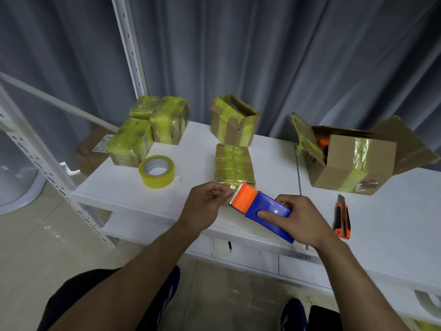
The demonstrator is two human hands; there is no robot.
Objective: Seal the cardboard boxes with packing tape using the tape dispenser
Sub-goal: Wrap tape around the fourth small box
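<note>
dispenser (261, 209) gripped by right hand (297, 220) (left hand (205, 201) pinches its tape end).

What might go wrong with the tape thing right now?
The left hand pinches tape right beside the toothed edge of the tape dispenser, so a fingertip might get scratched. The loose tape could fold and stick to itself. The utility knife lies near the right hand; its blade may be out.
</note>
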